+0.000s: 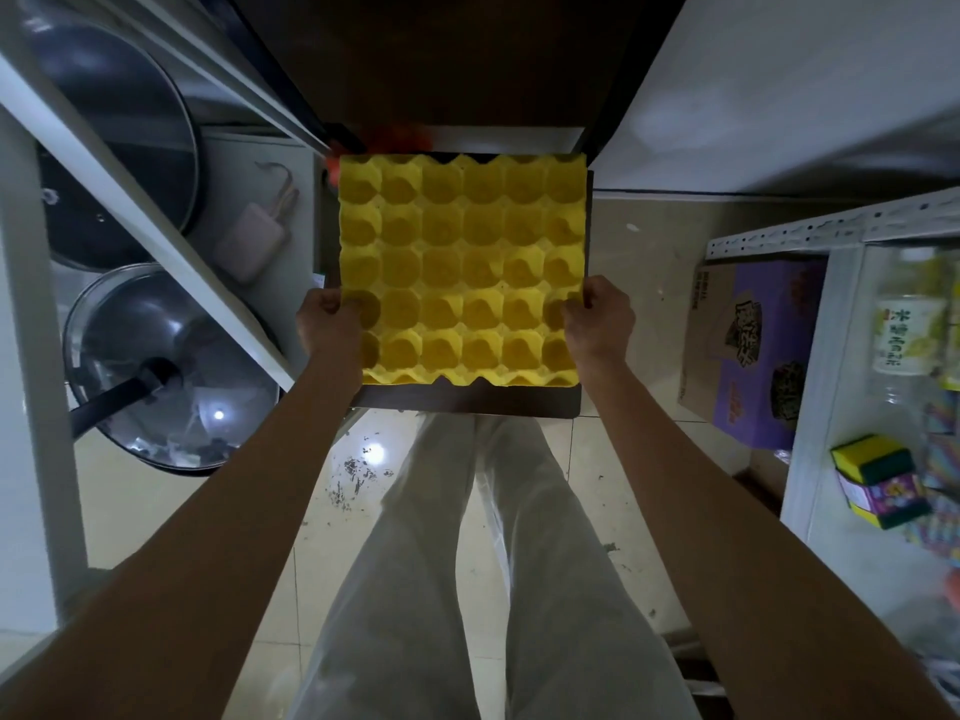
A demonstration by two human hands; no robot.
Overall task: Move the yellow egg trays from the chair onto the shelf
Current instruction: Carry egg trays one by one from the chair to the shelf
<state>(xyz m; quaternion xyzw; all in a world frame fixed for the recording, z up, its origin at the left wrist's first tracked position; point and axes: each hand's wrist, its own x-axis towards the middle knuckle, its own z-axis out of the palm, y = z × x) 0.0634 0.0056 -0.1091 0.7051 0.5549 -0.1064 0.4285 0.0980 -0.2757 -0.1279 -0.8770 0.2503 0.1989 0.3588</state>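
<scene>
A yellow egg tray (462, 262) with rows of empty cups lies flat over the dark brown chair seat (467, 400) straight ahead of me. My left hand (327, 319) grips the tray's left edge near its front corner, thumb on top. On the opposite edge, my right hand (597, 322) holds the tray the same way. Whether more trays are stacked under the top one cannot be told. A white shelf (810, 407) stands to my right, and another white shelf frame (130, 163) to my left.
Pans with glass lids (171, 366) and a pink power bank (252, 241) fill the left shelf. A purple cardboard box (753, 350) stands on the floor at right. Sponges (872, 459) and bottles sit on the right shelf. My legs stand on the tiled floor (644, 283).
</scene>
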